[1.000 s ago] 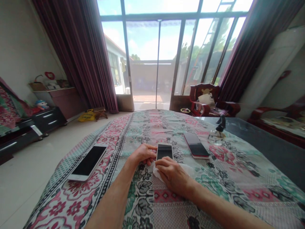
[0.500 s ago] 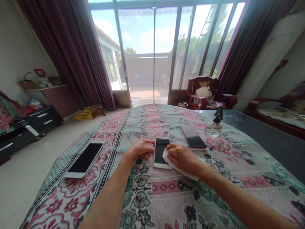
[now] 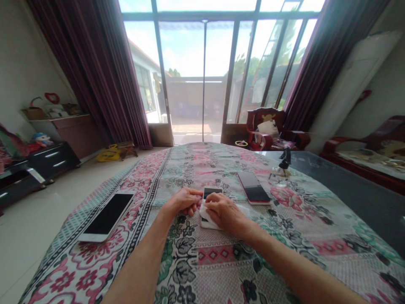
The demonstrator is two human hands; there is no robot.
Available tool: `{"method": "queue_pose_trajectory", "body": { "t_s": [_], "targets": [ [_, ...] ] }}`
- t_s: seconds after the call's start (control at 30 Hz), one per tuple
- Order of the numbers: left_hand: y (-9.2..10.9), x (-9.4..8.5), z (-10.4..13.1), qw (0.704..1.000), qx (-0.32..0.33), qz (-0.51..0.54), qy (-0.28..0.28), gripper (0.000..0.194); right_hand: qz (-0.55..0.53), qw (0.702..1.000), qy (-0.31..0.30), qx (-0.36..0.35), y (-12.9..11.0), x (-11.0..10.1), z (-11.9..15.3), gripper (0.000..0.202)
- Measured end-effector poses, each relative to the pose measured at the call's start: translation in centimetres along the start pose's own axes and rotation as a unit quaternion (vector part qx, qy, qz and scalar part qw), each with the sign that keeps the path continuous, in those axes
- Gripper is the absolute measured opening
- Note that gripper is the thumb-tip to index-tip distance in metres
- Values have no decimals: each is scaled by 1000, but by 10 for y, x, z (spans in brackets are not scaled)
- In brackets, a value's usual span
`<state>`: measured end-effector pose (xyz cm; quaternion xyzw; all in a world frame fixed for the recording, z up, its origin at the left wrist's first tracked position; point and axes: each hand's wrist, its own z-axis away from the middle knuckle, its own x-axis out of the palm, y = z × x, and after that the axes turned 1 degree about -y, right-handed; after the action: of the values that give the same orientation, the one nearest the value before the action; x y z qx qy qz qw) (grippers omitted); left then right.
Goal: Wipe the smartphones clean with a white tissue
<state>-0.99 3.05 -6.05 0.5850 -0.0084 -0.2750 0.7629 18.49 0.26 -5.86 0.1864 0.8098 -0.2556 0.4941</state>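
Note:
A white smartphone [image 3: 213, 192] with a dark screen lies face up on the patterned tablecloth between my hands. My left hand [image 3: 184, 201] grips its left edge, fingers curled and the thumb side along the rim. Bunched under my right hand [image 3: 224, 211] is a white cloth [image 3: 205, 211], pressed onto the screen by bent fingers. Most of the phone's middle and right side is hidden by that hand and the cloth. To the right rests a second phone [image 3: 253, 188] with a red edge. A larger white phone [image 3: 107, 216] lies at the left.
The floral tablecloth [image 3: 221, 264] covers a rounded table. A small dark figurine on a clear base [image 3: 282, 169] stands at the right. Beyond are a wooden armchair [image 3: 265, 126], a glass door and purple curtains [image 3: 126, 84]; a black cabinet [image 3: 55, 156] is at the left.
My right hand and the cloth have slid left across the phone's screen, covering more of it. My left hand stays at the phone's left edge. The view has tilted up slightly.

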Motion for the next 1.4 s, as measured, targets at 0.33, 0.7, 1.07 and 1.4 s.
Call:
{"method": "queue_pose_trajectory", "body": {
  "t_s": [0.33,0.7,1.07,1.4],
  "targets": [
    [1,-2,3,999,25,7,-20,42,70,992,-6,109,19,-14,6,22],
    [2,-3,5,1000,20,-12,-20,37,33,999,-33,-2,5,-3,-15,20],
    [2,-4,3,999,3,-36,-13,35,23,1000,1,11,29,0,-21,23],
    [8,-2,6,1000,3,-30,-9,29,53,998,-2,18,38,7,-37,24]
  ]
}}
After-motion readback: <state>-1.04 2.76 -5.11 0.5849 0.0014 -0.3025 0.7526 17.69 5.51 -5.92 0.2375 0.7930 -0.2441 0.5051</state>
